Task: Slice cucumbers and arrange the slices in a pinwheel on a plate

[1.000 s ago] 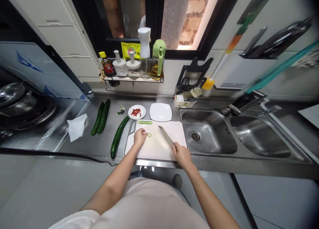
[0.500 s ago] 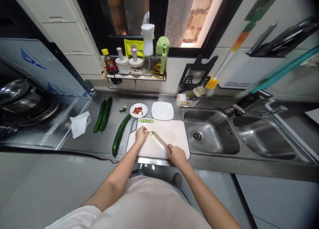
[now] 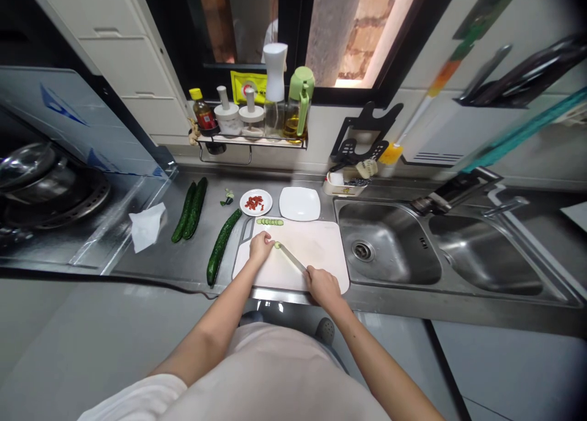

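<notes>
On a white cutting board (image 3: 316,244), my right hand (image 3: 323,285) is wrapped around the handle of a knife (image 3: 293,259). The blade points up and left, its tip at a small pale-green cucumber slice (image 3: 277,245). My left hand (image 3: 261,248) has its fingers curled and pinched at the left edge of that slice. A row of overlapping cucumber slices (image 3: 270,222) lies along the board's top left. Left of the board rests a whole cucumber (image 3: 223,247); two more cucumbers (image 3: 189,208) lie side by side farther left.
Behind the board stand a plate of small red pieces (image 3: 247,211) and a white square plate (image 3: 299,203). Green scraps (image 3: 227,197) and a white tissue (image 3: 147,226) lie leftward. The sink (image 3: 389,241) adjoins the board's right. A condiment rack (image 3: 252,141) hangs above.
The knife blade has turned more edge-on, so it looks narrower now. Both hands stay almost in place at the cucumber slice; the view has shifted slightly.
</notes>
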`<state>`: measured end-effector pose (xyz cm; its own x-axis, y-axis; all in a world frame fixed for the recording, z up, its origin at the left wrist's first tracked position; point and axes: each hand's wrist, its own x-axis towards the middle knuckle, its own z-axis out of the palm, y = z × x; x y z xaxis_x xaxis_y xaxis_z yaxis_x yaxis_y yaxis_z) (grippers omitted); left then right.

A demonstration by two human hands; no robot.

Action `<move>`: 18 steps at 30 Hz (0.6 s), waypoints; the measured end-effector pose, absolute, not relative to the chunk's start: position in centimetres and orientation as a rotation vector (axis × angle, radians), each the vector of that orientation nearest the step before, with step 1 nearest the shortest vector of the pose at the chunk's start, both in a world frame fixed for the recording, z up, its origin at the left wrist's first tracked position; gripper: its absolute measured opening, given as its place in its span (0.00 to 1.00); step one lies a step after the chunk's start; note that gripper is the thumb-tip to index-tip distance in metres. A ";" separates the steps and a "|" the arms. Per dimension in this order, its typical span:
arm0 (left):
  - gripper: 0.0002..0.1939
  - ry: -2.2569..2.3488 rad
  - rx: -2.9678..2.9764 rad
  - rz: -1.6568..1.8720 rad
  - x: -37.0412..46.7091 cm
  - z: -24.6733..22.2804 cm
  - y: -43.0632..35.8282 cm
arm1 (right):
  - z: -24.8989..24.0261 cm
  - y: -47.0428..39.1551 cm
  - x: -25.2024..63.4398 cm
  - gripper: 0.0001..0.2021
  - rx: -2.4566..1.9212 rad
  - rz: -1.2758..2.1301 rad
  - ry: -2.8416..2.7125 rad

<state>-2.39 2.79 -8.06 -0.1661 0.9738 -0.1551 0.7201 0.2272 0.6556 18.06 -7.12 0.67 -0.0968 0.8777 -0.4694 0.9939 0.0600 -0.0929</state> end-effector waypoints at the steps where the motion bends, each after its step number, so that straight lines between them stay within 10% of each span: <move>1: 0.07 1.954 1.554 0.600 -2.4 -8.1 2.8 | 0.7 -7.1 18.0 0.17 1.883 -0.577 2.048; 18: 0.07 1.967 1.564 0.555 -2.4 -7.9 3.1 | 0.6 -6.4 17.6 0.15 1.800 -0.628 2.073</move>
